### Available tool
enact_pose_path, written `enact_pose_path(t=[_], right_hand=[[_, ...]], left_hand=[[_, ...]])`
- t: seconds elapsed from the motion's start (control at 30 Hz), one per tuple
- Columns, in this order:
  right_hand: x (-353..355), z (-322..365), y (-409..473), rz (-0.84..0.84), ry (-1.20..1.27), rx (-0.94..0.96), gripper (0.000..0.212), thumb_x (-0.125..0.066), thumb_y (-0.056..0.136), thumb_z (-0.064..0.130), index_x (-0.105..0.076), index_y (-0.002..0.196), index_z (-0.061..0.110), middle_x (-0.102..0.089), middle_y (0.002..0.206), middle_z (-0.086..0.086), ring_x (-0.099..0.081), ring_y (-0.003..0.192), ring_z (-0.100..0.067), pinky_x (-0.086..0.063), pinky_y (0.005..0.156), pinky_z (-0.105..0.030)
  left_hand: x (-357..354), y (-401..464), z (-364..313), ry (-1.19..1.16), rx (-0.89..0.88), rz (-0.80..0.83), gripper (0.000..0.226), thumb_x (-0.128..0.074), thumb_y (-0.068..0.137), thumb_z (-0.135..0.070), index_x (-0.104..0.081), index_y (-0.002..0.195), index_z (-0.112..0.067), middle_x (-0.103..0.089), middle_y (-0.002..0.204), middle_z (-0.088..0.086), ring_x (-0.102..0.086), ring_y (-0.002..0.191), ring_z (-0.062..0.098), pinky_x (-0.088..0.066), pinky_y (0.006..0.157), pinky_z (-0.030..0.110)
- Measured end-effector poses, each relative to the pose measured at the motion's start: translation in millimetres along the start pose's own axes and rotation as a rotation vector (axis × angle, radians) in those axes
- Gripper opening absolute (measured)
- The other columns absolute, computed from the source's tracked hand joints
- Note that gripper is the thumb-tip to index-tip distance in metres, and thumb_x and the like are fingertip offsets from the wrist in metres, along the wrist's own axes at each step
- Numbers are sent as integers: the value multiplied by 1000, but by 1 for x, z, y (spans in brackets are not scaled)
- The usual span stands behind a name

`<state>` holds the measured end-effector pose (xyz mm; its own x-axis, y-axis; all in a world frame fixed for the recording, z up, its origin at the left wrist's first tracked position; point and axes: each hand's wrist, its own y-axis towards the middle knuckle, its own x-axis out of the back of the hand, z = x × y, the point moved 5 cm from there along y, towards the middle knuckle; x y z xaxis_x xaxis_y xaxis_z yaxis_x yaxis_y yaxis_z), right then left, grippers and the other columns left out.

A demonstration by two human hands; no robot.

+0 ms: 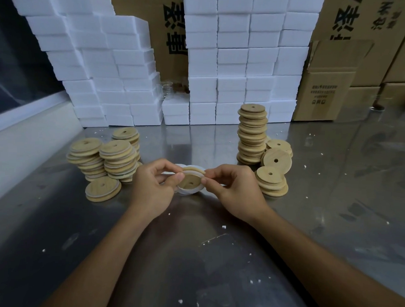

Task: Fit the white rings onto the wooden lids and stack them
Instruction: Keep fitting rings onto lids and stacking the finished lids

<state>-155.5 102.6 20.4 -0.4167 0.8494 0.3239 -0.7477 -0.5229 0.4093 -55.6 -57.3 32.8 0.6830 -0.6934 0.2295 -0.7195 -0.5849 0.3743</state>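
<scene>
Both hands, left hand (152,188) and right hand (236,189), are pinching the light, stiff wooden lid (190,181) by its rim, stretching the soft white ring (188,192) (probably slippery) around it.

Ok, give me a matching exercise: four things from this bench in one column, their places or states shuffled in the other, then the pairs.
Things
1. wooden lid with white ring
2. tall lid stack
3. single ringed lid
4. foam blocks

Places or states
A. piled against the cartons at the back
B. lying flat alone, front left of the table
C. pinched between left hand and right hand
D. standing right of centre, topped by a lid with a hole

Pairs: 1-C, 2-D, 3-B, 4-A
</scene>
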Motion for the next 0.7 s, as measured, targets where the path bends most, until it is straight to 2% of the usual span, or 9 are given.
enact_pose_path(t=[0.1,0.23,0.43,0.57,0.7], right_hand=[[-2,0,0,13,-19,-9,5,-77,86,14,-77,91,12,-77,90,4,-74,80,-8,-62,81,-37],[-1,1,-1,-8,-18,-6,3,-76,86,14,-76,87,11,-77,90,5,-73,83,-8,-60,84,-39],[2,-2,1,-26,-36,-34,1,-76,81,11,-76,81,11,-77,83,1,-74,78,-13,-61,78,-44],[2,1,1,-1,-60,-8,2,-76,81,12,-77,83,11,-77,84,3,-73,77,-9,-62,76,-39],[2,3,-3,26,-70,17,6,-75,84,13,-77,89,11,-77,86,4,-73,79,-7,-62,78,-35]], left_hand=[[0,0,5,-68,65,-18,25,-68,84,6,-66,71,-15,-74,76,-4,-74,74,21,-62,67,34],[-2,-1,6,-69,85,-18,24,-67,86,5,-64,72,-14,-73,83,3,-74,73,18,-62,69,36],[-3,-2,5,-49,81,-1,20,-66,87,4,-63,75,-12,-72,91,7,-74,75,18,-62,69,35],[-2,-1,6,-53,86,-9,21,-65,87,4,-63,74,-13,-71,93,9,-74,76,19,-62,69,36],[-1,-1,8,-71,100,-11,22,-65,87,4,-63,74,-13,-71,93,8,-74,75,17,-61,66,30]])
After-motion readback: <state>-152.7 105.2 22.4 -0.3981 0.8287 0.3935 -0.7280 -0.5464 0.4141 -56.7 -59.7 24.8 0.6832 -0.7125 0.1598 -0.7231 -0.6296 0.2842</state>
